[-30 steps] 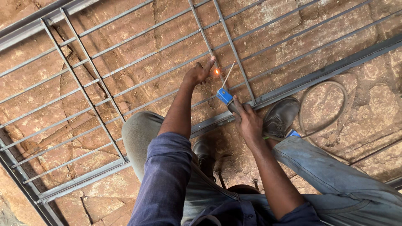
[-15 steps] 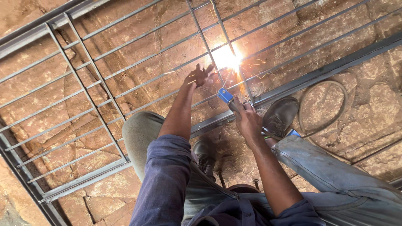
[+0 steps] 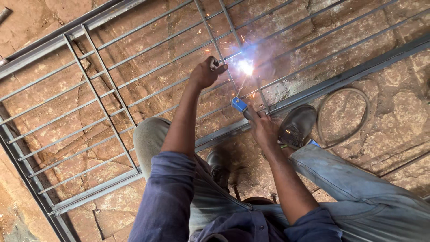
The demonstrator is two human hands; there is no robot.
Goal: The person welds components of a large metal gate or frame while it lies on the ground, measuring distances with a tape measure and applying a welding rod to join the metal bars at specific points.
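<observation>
Sparks fly between left hand (image 3: pixel 207 72) gripping grille bar (image 3: pixel 222 67) and right hand (image 3: pixel 263 127) clutching blue electrode holder (image 3: pixel 239 105).

A white-blue welding glare (image 3: pixel 245 67) washes out the joint on the metal grille (image 3: pixel 103 96), hiding the rod tip. The grille runs past the left and far edges. The right hand (image 3: pixel 264 130) covers most of the blue electrode holder (image 3: pixel 238 104). The person's torso is cut off at the near edge.

The left hand (image 3: pixel 207 71) presses on a thin bar of the steel grille (image 3: pixel 103 96). The right hand (image 3: pixel 264 127) grips the blue electrode holder (image 3: pixel 239 105), its rod sparking at the welding arc (image 3: pixel 245 67).
</observation>
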